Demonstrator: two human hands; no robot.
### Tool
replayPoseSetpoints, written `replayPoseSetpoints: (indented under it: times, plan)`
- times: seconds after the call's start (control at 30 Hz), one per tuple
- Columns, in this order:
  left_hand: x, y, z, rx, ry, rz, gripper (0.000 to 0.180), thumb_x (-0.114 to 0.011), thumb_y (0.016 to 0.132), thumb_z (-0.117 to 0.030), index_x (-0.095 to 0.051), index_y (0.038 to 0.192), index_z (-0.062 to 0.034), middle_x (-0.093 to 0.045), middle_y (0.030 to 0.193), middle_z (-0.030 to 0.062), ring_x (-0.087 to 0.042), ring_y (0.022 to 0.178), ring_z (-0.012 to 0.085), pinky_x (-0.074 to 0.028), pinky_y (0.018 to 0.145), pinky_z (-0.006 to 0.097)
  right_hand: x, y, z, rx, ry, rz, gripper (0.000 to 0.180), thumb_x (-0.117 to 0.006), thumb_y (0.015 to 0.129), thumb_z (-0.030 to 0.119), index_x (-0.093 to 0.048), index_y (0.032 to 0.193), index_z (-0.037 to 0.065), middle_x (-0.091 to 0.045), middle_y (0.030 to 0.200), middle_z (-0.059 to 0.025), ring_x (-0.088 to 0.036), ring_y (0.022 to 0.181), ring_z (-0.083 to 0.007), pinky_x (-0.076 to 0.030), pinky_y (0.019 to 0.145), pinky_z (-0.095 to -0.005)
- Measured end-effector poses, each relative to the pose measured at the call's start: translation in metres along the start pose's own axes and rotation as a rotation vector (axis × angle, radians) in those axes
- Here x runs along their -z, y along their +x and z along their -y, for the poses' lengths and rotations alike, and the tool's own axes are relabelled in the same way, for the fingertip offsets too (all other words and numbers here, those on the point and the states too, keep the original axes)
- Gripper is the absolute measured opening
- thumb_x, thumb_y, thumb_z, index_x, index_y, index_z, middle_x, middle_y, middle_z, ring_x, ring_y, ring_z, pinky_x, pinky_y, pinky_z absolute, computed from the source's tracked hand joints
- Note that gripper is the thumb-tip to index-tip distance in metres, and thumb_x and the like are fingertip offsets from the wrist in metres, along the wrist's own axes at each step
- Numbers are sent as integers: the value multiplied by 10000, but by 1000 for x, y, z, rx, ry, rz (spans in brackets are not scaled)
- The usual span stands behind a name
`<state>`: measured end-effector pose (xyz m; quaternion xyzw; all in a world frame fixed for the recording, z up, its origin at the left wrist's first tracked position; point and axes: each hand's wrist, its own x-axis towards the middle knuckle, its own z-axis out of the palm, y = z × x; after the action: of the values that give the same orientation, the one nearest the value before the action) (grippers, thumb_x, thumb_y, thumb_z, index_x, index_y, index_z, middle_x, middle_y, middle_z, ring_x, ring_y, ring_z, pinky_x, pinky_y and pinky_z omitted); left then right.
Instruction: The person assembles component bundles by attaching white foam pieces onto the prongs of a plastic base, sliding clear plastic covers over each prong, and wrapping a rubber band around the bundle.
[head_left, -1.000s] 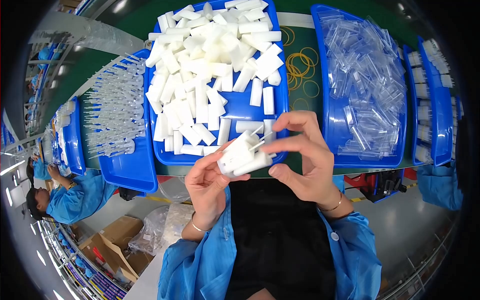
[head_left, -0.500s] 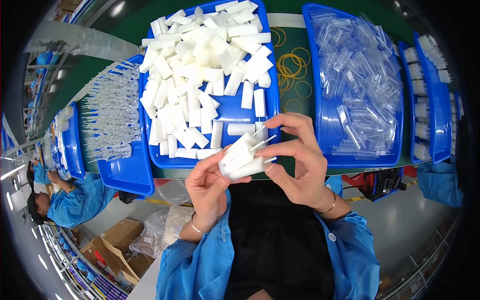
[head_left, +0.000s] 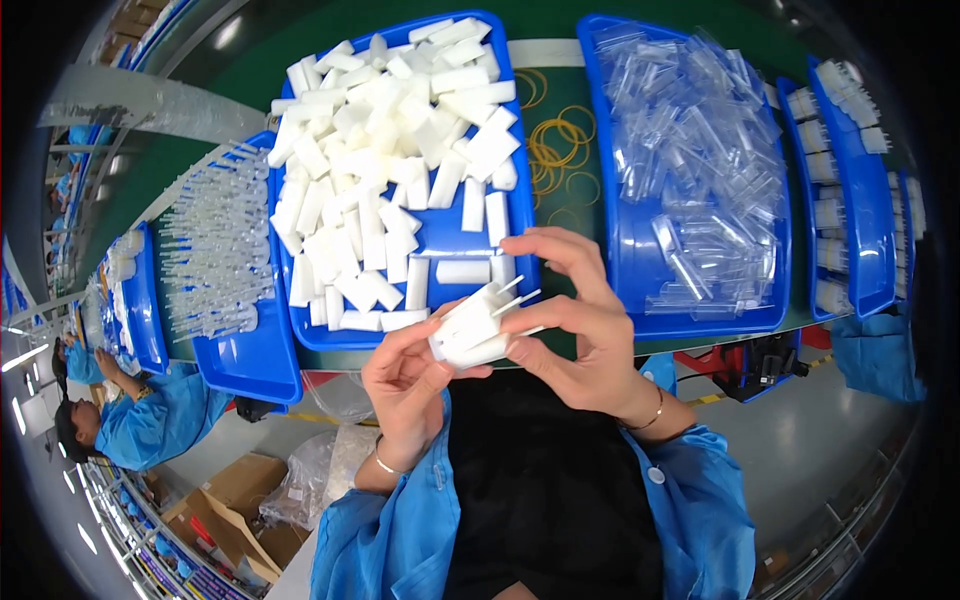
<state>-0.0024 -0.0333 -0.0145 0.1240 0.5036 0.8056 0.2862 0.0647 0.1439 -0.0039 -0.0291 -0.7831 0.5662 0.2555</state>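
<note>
Both hands closed around one small bundle of white sticks (head_left: 478,328), held over the near edge of the bench (head_left: 565,215). Left hand (head_left: 410,385) cupping the bundle from below and left, thumb pressing its near end. Right hand (head_left: 580,320) pinching the far end from the right, fingers curled over the top. Long axis tilted, running from lower left up to upper right; thin tips poking out toward the right hand. Equally near to both hands, touching each. Just beyond: blue tray (head_left: 520,215) of loose white pieces; yellow rubber bands (head_left: 556,150) on the bench right of it; blue bin (head_left: 610,250) of clear tubes further right.
</note>
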Motion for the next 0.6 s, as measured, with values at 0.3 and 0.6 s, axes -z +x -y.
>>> replayPoseSetpoints:
  times: [0.3, 0.6]
  plan:
    - [-1, -2, -3, 47, -29, -47, 368, -605, 760, -20, -499, 1107, 38, -523, 1155, 261, -585, 974, 358, -576, 661, 442, 26, 4, 6, 53, -326, -168, 237, -706, 660, 100, -637, 884, 68, -554, 1086, -104, -504, 984, -301, -386, 807, -392]
    - [6, -5, -3, 51, -177, 44, 305, -522, 819, 40, -508, 1123, 59, -522, 1164, 262, -576, 1005, 345, -565, 700, 462, 80, -11, -10, -187, -1093, -370, 279, -692, 701, 142, -605, 948, 45, -506, 733, -94, -493, 711, -265, -408, 646, -369]
